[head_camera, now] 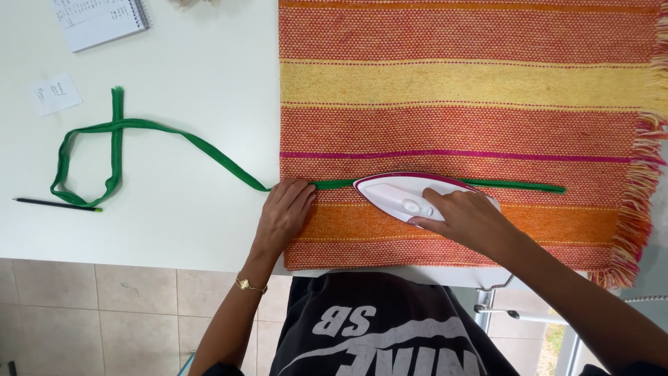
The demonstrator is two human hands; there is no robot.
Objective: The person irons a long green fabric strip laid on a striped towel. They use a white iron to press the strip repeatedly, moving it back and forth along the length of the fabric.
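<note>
the green fabric strip (174, 136) loops left of the left hand (284, 214), whose fingers, close together, press it flat at the striped blanket's (459, 83) edge. right of those fingertips the strip vanishes beneath the white iron (403, 195). the right hand (467, 217) covers the iron's handle, grip hard to make out.

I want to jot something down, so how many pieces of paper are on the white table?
2: a spiral notepad at the table's top left edge, partly cut off, and a small paper slip below it, left of the green strip.

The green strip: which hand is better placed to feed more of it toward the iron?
Probably the left hand: it presses the green strip at the blanket's edge, while the right hand grips the iron.
</note>
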